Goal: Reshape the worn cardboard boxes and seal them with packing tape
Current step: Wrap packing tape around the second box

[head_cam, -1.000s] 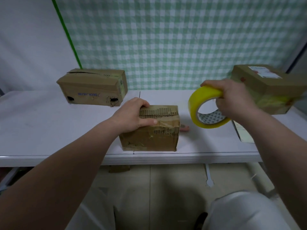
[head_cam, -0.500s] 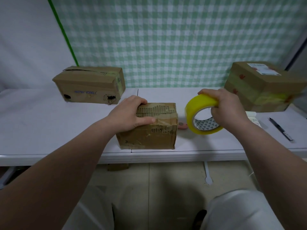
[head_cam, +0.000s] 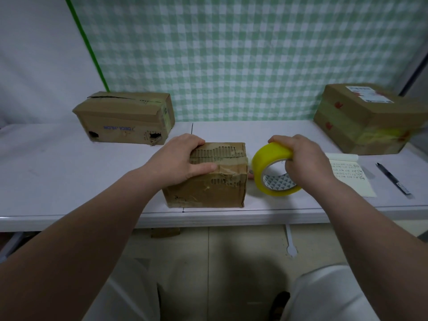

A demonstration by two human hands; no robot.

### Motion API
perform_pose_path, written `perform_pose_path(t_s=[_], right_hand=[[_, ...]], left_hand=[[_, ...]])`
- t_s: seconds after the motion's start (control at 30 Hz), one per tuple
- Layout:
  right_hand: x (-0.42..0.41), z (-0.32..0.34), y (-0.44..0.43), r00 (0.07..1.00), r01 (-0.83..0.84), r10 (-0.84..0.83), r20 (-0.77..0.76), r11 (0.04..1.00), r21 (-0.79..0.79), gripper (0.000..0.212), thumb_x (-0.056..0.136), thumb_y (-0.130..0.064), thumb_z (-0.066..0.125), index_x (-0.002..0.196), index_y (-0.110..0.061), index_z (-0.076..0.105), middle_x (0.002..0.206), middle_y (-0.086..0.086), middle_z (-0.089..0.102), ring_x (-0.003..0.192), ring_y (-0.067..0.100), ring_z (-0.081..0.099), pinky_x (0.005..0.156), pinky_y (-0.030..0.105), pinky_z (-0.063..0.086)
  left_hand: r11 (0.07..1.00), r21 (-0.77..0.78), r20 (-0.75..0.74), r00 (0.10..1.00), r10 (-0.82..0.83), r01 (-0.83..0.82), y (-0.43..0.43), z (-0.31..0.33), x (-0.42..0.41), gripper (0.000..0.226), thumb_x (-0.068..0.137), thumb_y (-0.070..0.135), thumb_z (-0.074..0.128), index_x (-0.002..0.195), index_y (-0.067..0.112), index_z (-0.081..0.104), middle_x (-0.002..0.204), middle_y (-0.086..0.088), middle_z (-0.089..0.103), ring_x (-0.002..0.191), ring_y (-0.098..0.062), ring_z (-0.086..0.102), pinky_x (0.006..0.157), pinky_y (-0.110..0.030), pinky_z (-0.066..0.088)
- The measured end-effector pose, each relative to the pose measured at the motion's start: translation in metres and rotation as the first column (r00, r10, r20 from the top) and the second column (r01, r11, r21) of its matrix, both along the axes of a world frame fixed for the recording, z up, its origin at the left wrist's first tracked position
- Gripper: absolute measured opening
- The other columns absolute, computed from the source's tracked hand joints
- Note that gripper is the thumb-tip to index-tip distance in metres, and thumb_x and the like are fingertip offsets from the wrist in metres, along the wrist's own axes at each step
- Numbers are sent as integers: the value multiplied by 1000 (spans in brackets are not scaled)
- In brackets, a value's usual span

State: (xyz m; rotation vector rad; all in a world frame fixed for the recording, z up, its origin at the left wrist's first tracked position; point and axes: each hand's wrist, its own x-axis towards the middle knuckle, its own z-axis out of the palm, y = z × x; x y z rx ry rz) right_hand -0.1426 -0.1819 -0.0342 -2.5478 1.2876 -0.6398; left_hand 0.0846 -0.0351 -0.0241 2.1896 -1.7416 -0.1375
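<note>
A small worn cardboard box (head_cam: 213,188) with torn corrugated top sits near the table's front edge. My left hand (head_cam: 183,158) lies on its top left corner, thumb pressed along the front edge. Just right of the box, my right hand (head_cam: 303,161) grips a yellow roll of packing tape (head_cam: 269,158), held upright close to the box's right side. A longer box with holes in its front (head_cam: 125,119) stands at the back left. A bigger box with a label (head_cam: 368,121) stands at the back right.
A sheet of handwritten paper (head_cam: 349,179) and a black pen (head_cam: 392,178) lie on the white table (head_cam: 58,181) right of the tape. A small pink object (head_cam: 250,176) peeks out between box and roll. A checked curtain hangs behind.
My right hand has brought the tape roll down and leftward, from above the table to beside the small box. My left hand has stayed on the box.
</note>
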Motion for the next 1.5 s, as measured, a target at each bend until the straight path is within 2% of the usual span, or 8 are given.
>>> perform_pose_path(t_s=[0.13,0.2,0.3,0.4,0.7,0.97,1.2,1.5], right_hand=[[6,-8,9,1000,20,-20,8,999,36,69,79,6,43,126,-42,54,103,-1,46,104,27,50,70,33,37],[9,-11,15,999,32,-34,33,998,49,67,79,5,44,126,-42,54,102,-2,46,105,28,50,71,33,37],[11,-13,27,998,27,-32,59,996,80,62,81,1,48,128,-39,54,109,4,51,107,29,50,71,33,36],[9,-11,39,997,11,-21,81,993,116,56,80,-8,56,128,-35,55,111,8,52,109,31,49,73,34,36],[8,-15,50,991,72,-84,108,991,114,56,82,-5,49,127,-37,55,112,6,52,109,30,49,71,34,36],[7,-15,55,989,102,-112,92,989,109,55,84,-5,47,128,-38,54,113,6,52,110,29,48,71,33,35],[6,-15,61,988,117,-127,90,987,109,56,84,-6,48,128,-41,53,114,5,51,111,28,48,72,33,35],[4,-23,60,980,118,-141,141,980,159,60,83,-1,45,130,-37,52,113,6,51,109,29,49,73,32,37]], left_hand=[[992,-57,312,942,121,-109,18,-2,-9,84,74,81,23,115,15,54,111,1,56,106,-21,51,103,-41,34],[981,-19,378,907,187,-194,31,-11,-12,93,75,83,9,120,14,51,121,-2,54,115,-22,48,106,-43,33],[944,28,398,870,291,-329,43,-21,-19,108,72,85,-3,143,10,31,151,-8,31,140,-24,26,114,-48,22],[911,57,380,853,359,-409,41,-20,-30,117,66,85,-6,148,6,20,157,-12,18,146,-25,10,116,-49,13],[942,88,369,889,271,-324,27,-21,-53,125,62,91,-10,150,6,16,158,-12,15,146,-23,12,117,-48,7],[976,75,335,927,169,-205,12,-24,-89,110,74,87,11,151,9,9,160,-9,5,147,-20,4,116,-49,-2],[988,0,302,942,144,-152,6,-27,-94,66,96,55,28,152,24,10,160,-1,8,147,-22,7,115,-51,-4],[994,37,250,964,89,-101,9,-24,-90,57,95,61,18,148,43,8,161,0,6,147,-22,5,114,-56,-4]])
